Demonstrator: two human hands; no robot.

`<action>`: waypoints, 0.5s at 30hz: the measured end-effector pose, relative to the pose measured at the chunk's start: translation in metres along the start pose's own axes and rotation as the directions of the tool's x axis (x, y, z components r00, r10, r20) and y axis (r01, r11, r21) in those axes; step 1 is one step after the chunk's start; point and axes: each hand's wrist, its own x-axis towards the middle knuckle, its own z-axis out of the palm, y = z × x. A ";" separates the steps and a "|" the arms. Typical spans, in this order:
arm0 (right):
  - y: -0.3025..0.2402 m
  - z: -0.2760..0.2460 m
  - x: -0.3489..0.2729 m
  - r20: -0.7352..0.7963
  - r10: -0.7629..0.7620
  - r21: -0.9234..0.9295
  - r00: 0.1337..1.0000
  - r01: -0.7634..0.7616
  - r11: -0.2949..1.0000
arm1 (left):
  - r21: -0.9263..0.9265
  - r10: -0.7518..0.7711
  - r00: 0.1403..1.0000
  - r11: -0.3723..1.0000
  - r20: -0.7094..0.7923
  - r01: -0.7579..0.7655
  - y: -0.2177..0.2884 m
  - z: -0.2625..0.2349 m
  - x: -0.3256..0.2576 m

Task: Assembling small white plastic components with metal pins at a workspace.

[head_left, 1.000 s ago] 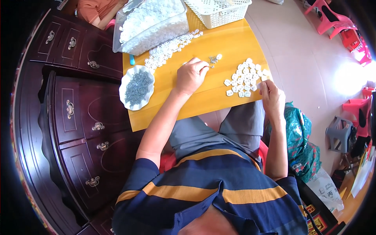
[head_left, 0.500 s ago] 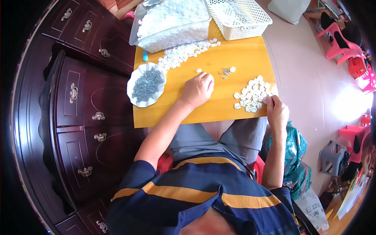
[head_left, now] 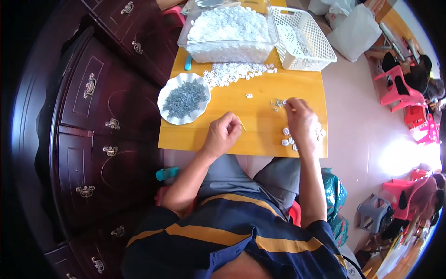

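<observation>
My left hand (head_left: 224, 132) is closed in a pinch above the near middle of the wooden table, with a thin yellow stick (head_left: 243, 124) sticking out by its fingertips. Farther right, my right hand (head_left: 302, 118) reaches to a little heap of small metal screws (head_left: 278, 103). Its fingertips close on a small white plastic piece (head_left: 285, 101) at the heap's edge. Beneath that hand lies a group of white plastic pieces (head_left: 285, 132), partly covered by it. One single white piece (head_left: 249, 96) lies alone between the hands.
A scalloped white dish (head_left: 204, 108) of grey screws stands at the left. At the back are a clear tub (head_left: 227, 52) full of white pieces, loose white pieces (head_left: 234, 73), a perforated basket (head_left: 320, 64) and a blue object (head_left: 188, 63). Dark drawers (head_left: 81, 139) flank the table's left.
My right hand has moved from the right table edge left and away to the screw heap. My left hand has drawn nearer, and the yellow stick now shows. The whole view has shifted.
</observation>
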 end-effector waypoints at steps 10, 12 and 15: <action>-0.028 0.091 0.043 0.335 -0.253 -0.018 0.908 0.274 0.961 | -0.057 -0.057 0.993 0.997 -0.100 0.052 0.003 -0.019 -0.028; -0.028 0.097 0.041 0.396 -0.247 -0.064 0.884 0.295 0.953 | -0.065 -0.130 0.990 0.990 -0.061 0.127 0.001 -0.023 -0.031; -0.022 0.108 0.040 0.357 -0.234 -0.068 0.904 0.275 0.959 | -0.064 -0.119 0.988 0.992 -0.101 0.113 -0.003 -0.025 -0.031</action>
